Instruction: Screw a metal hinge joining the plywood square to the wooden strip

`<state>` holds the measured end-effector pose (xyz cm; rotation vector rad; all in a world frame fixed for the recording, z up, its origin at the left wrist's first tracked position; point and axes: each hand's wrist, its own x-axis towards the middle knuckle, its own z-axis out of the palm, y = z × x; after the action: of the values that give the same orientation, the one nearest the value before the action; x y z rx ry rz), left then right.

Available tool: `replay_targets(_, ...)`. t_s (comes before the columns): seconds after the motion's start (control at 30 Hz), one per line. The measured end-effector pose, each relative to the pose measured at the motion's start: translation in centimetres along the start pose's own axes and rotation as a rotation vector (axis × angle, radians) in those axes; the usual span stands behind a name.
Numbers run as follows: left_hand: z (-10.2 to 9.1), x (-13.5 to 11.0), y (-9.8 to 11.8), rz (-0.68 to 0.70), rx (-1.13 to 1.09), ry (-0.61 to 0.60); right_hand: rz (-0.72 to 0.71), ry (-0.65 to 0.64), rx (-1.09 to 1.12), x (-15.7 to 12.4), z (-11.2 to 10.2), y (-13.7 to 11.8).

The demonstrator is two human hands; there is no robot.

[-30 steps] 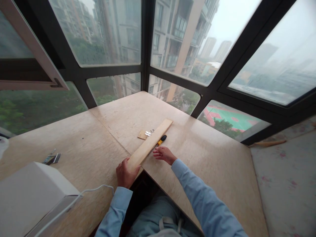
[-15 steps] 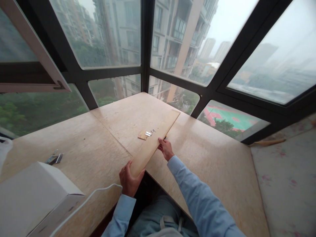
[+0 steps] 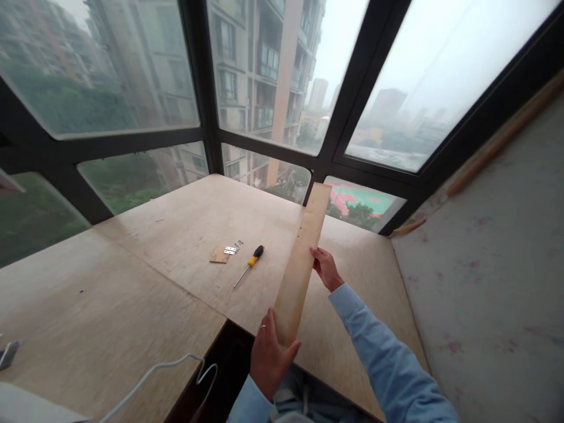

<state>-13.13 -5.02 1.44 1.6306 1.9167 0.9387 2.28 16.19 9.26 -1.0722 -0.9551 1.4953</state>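
A long pale wooden plank is lifted off the plywood tabletop, its far end raised toward the window. My left hand grips the plank's near end from below. My right hand holds its right edge about midway. On the tabletop to the left lie a screwdriver with a yellow and black handle, a small square wood piece, a metal hinge and a few screws.
Dark-framed windows wrap the corner beyond the tabletop. A white cable curls over the near edge beside a dark gap. A padded floral surface lies to the right.
Both hands lifted the plank off the table and swung it to the right, uncovering the screwdriver. The view turned to the right, so the white box at left is almost out of frame.
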Motion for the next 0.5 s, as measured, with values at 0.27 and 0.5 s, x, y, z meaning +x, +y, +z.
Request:
replay_targets(0.27, 5.4, -2.0, 5.2, 0.238, -0.101, -0.471, -0.006, 0.155, -0.117, -3.6, -12.0, -3.0)
replay_targets(0.5, 9.1, -3.9, 6.5, 0.493, -0.089, -0.704, 0.054, 0.267, -0.198, -7.2, -21.8, -4.3)
